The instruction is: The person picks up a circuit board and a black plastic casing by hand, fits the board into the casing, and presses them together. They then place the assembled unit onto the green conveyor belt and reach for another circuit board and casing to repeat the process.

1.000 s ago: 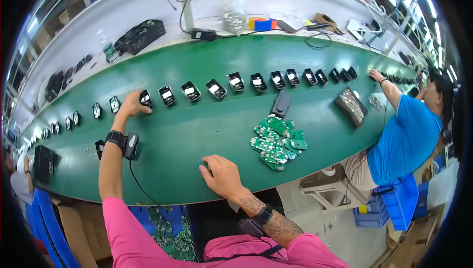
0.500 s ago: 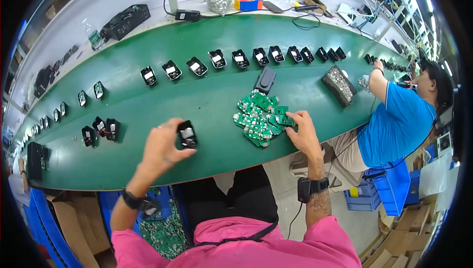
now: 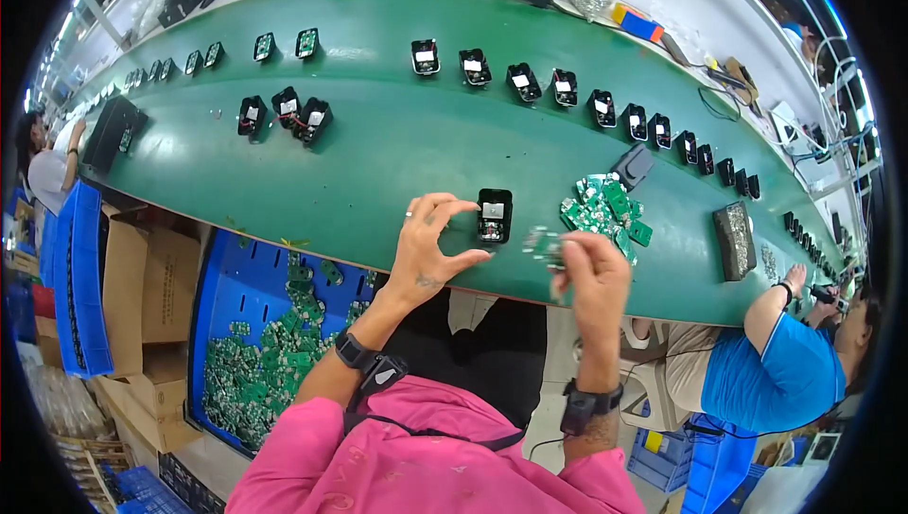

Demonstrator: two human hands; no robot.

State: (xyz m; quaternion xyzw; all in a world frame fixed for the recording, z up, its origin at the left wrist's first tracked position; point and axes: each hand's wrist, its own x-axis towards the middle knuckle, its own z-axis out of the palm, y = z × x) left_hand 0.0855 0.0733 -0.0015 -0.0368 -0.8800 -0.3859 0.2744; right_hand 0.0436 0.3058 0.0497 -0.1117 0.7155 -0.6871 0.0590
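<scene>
On the green bench in front of me stands a small black plastic casing (image 3: 494, 216), with its open side up and a white-labelled part and wires inside. My left hand (image 3: 427, 247) is just left of it, thumb and fingers apart; the index fingertip reaches the casing's edge, and contact is hard to confirm. Pinched in my right hand (image 3: 596, 278) is a green circuit board (image 3: 543, 243), blurred by motion, right of the casing. Behind that hand lies a heap of green circuit boards (image 3: 605, 207), with a dark grey plastic piece (image 3: 634, 166) at its far edge.
A row of similar black casings (image 3: 523, 83) runs along the far bench. Three wired casings (image 3: 287, 107) sit at left. A dark block-shaped container (image 3: 734, 242) stands at right, near a person in blue (image 3: 804, 353). A blue bin (image 3: 213, 296) of boards is below the bench edge.
My view has turned left. My right hand has lifted a circuit board from the heap and brought it toward the casing. The casing now stands upright on the bench, my left fingers spread beside it.
</scene>
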